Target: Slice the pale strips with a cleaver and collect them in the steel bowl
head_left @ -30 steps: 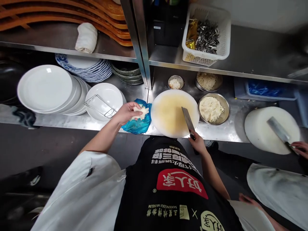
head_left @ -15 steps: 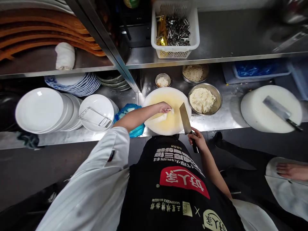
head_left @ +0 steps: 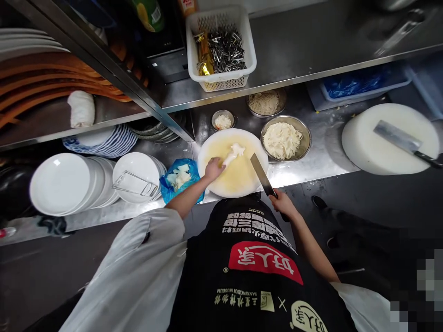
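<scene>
On the round cutting board (head_left: 238,182) lies a pale, long piece of food (head_left: 234,153) with a wider, knobbly far end. My left hand (head_left: 214,168) is closed at the near end of this piece, over the board's left part. The black handle of a cleaver (head_left: 262,173) is in my right hand (head_left: 282,204), and its blade reaches over the board's right edge. A blue bag (head_left: 166,191) with pale chunks sits left of the board. Behind the board to the right is a metal bowl (head_left: 284,138) of pale shreds.
Plate stacks (head_left: 60,184) stand at the left. Behind the board are a small bowl (head_left: 223,121) and a bowl of shreds (head_left: 265,102). A second board (head_left: 391,157) bears another cleaver (head_left: 398,135) at the right. A shelf (head_left: 311,67) holding a white basket (head_left: 221,83) runs above.
My left hand has moved left and back from the middle of the board. The pale piece now lies further up the board, stretched out. The blue bag's contents have come into sight.
</scene>
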The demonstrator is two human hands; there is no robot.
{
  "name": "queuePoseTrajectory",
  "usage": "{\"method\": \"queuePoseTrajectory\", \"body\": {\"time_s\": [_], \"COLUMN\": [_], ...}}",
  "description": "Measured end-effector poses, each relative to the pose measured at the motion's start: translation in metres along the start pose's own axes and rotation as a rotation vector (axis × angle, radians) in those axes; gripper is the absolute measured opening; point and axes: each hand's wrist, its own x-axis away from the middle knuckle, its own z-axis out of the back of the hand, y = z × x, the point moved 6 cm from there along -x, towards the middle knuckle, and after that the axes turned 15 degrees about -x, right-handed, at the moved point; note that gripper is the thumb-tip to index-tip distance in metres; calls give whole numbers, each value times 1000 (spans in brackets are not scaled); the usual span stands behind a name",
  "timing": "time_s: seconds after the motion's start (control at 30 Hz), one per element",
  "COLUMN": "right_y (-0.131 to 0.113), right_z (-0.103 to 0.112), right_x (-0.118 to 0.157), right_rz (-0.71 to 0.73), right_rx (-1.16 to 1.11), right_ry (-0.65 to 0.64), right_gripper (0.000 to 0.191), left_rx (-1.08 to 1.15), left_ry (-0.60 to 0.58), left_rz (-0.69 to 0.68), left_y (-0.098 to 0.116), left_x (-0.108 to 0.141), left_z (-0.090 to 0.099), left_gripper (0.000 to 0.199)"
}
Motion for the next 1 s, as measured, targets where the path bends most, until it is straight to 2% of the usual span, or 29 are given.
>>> {"method": "queuePoseTrajectory", "body": {"time_s": [0.1,0.2,0.3,0.43,0.53,0.67,0.73,0.83,0.9,1.0], "right_y": [-14,-35,-62,-95,-109,-118,-122,-124,-119,-99], "right_z": [5,1,-7,-21,-33,-60,-73,-76,-67,-40], "right_x": [-6,-26,-60,-102,-124,-153,-167,-179,-177,-157], "right_rz": [85,158,180,221,214,154,123,102,99,90], "right_rx": [343,631,855,1044,1098,1035,980,931,922,936], "right_ry": [24,-24,-57,-82,-77,-93,-119,-131,-125,-92], "right_gripper": [40,48,52,51,49,43,40,39,38,40], "left_rx": [-228,-303,-267,-152,-100,-64,33,355,619,901], "left_ry": [-89,-115,-127,-191,-247,-285,-313,-395,-444,-451], "left_rz": [21,33,45,38,43,61,83,154,203,278], "left_y": [-22,-28,-30,-36,-42,-45,-46,-47,-47,-45], "left_x": [51,71,69,65,64,63,65,70,73,71], "left_z": [-12,-18,-18,-19,-21,-22,-22,-18,-10,9], "left_gripper": [50,36,31,31,31,24,20,23,28,35]}}
